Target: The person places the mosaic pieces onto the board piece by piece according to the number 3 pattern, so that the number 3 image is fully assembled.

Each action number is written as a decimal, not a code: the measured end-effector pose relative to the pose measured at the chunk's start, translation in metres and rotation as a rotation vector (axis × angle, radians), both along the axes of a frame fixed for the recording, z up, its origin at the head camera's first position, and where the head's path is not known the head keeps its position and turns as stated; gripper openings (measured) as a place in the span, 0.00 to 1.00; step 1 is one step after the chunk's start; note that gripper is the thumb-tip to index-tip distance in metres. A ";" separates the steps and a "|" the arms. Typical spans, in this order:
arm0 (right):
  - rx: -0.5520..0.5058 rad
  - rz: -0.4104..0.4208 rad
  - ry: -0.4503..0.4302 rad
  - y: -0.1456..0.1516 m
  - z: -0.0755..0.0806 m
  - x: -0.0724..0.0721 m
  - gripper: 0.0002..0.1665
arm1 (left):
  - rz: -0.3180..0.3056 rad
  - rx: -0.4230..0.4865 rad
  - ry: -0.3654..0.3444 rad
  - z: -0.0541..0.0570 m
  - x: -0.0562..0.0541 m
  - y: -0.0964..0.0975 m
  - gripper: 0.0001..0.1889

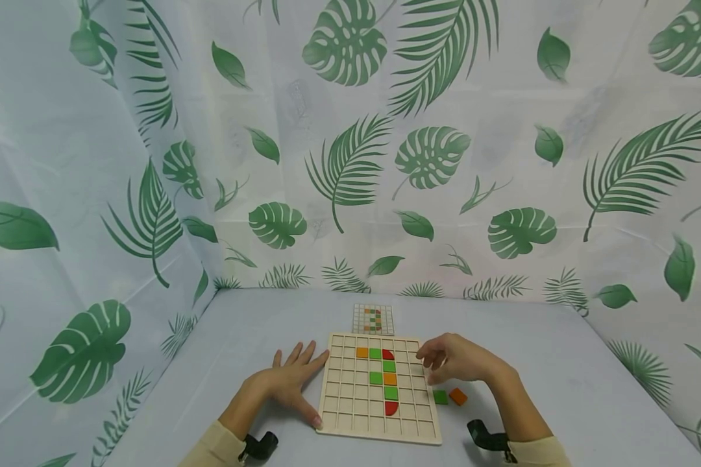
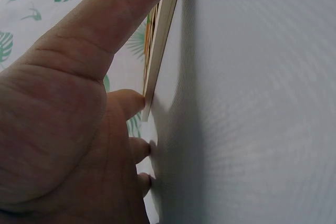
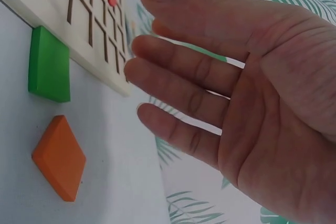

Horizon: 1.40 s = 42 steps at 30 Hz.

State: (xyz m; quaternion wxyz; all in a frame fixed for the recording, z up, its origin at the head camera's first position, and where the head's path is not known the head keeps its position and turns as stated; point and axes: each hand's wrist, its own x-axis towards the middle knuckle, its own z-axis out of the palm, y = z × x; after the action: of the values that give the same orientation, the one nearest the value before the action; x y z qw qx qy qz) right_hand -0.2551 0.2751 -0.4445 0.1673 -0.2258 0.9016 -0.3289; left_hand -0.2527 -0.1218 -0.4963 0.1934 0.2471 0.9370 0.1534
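Observation:
A pale wooden grid board (image 1: 350,415) lies on the table with several orange, green and red pieces set in its cells. My left hand (image 1: 289,383) is spread flat at the board's left side, its thumb and a fingertip touching the edge (image 2: 160,51). Over the right edge hovers my right hand (image 1: 458,360), fingers loosely bent. The right wrist view shows nothing in that hand (image 3: 236,87). Below it, a loose green square tile (image 3: 50,65) sits against the board's edge, and an orange square tile (image 3: 60,161) lies turned beside it.
Behind the board lies a small printed grid card (image 1: 359,318) with a coloured pattern. A white table (image 1: 257,311) carries everything. Leaf-printed curtains (image 1: 362,253) stand at the back and sides. Each wrist wears a black camera mount (image 1: 261,446).

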 end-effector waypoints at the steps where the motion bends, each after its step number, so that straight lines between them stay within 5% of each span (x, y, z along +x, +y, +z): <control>1: 0.006 -0.001 0.001 0.001 0.000 0.000 0.22 | 0.000 0.001 0.000 0.000 0.000 0.000 0.72; 42: 0.258 -0.089 -0.065 -0.003 -0.017 0.005 0.17 | 0.002 0.004 -0.001 -0.001 0.000 0.000 0.72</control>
State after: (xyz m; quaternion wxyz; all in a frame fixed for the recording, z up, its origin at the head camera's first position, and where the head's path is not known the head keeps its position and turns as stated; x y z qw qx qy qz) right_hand -0.2502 0.2718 -0.4618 0.2093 -0.1516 0.9396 -0.2242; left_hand -0.2530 -0.1223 -0.4969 0.1934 0.2465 0.9368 0.1556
